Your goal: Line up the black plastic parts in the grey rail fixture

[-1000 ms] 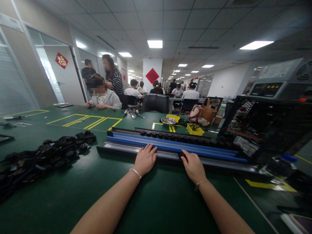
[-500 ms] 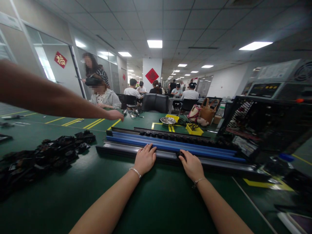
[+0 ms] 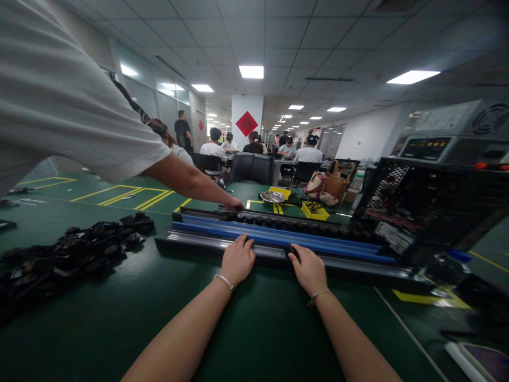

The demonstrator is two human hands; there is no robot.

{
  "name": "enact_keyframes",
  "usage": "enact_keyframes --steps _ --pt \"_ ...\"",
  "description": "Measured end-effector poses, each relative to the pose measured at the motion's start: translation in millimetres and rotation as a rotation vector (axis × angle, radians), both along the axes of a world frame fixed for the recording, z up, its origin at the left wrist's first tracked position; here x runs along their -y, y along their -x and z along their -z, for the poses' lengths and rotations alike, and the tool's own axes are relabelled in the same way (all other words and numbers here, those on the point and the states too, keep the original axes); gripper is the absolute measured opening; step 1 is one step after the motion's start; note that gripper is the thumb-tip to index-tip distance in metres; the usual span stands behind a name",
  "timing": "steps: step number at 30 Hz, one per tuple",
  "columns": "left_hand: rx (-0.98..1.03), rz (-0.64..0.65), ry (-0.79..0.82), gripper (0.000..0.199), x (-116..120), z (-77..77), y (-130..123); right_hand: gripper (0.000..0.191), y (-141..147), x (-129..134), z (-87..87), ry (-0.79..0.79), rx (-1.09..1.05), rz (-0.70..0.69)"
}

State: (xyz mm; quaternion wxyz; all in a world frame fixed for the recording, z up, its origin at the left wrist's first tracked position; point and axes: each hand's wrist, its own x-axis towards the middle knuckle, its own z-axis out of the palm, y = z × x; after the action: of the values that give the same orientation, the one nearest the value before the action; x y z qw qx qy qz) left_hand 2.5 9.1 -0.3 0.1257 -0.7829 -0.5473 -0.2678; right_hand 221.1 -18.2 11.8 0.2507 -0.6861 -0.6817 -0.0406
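My left hand lies with its fingers stretched over the near black rail, which has a shiny grey channel along its length. Further right on that rail, the fingers of my right hand close around a small black part. Just behind runs a blue rail, roughly parallel. A row of black pieces sits in another dark rail at the back, where a co-worker's hand reaches in from the left.
A heap of black parts covers the table at left. An open black computer case stands at right, beside a clear container with a blue top. Further back are a metal bowl and a yellow tray.
The co-worker's arm has come further in from the left, and its hand has moved right to the back rail. My two hands stay nearly in place.
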Motion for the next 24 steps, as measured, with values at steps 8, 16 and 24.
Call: enact_keyframes --steps 8,16,24 --pt "-0.020 0.039 -0.014 0.038 0.3 -2.3 0.9 0.041 5.6 -3.1 2.7 -0.012 -0.016 -0.018" --pt "-0.012 0.031 -0.013 0.038 2.5 -1.6 0.0 0.047 13.0 -1.2 3.8 0.002 -0.005 -0.053" --pt "-0.018 0.112 0.004 0.039 5.0 2.8 -5.4 0.052 22.5 4.1 1.4 0.041 0.046 -0.066"
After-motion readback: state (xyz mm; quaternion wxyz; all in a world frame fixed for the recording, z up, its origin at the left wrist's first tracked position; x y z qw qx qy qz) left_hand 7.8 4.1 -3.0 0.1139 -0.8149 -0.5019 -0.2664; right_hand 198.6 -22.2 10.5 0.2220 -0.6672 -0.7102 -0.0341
